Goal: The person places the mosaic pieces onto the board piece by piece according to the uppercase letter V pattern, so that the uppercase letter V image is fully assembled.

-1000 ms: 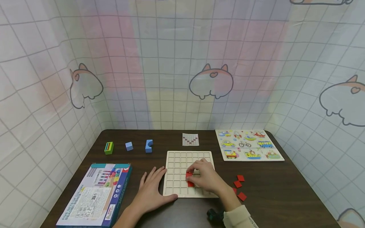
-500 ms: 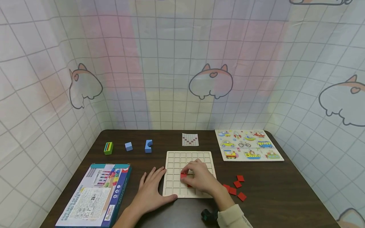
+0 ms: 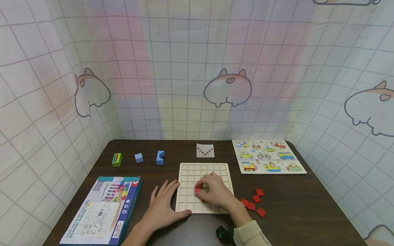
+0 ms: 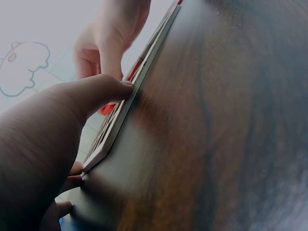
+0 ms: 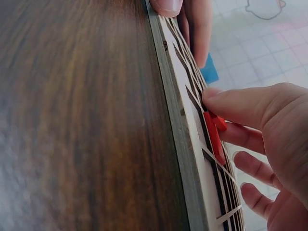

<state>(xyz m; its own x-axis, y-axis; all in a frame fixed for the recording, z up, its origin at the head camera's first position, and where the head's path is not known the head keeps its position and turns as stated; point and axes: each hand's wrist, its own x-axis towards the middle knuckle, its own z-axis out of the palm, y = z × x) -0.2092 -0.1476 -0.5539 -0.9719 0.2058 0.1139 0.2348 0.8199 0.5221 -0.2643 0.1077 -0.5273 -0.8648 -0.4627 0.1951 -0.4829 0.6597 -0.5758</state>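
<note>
A wooden grid board (image 3: 186,201) lies flat on the table. My left hand (image 3: 164,206) is spread at its near-left corner, the thumb touching the near edge and the fingertips by the left edge. Over the board's middle, my right hand (image 3: 217,191) pinches a square red tile (image 3: 197,190) between thumb and fingers, at or just above a cell. A second red tile (image 5: 214,139) sits in the grid beside it, shown in the right wrist view and mostly hidden by the hand in the head view. Several loose red tiles (image 3: 251,206) lie right of the board.
Behind the board is a small pattern card (image 3: 205,150), with a picture puzzle (image 3: 271,157) to its right. A box (image 3: 101,212) lies at left. Farther back stand a green block (image 3: 117,160), a blue cube (image 3: 139,158) and a notched blue block (image 3: 160,158). A black object (image 3: 224,233) is near the right sleeve.
My right hand has shifted slightly left over the board with the red tile, uncovering more loose tiles at right. In the last half second it has barely moved. The left hand stays in place.
</note>
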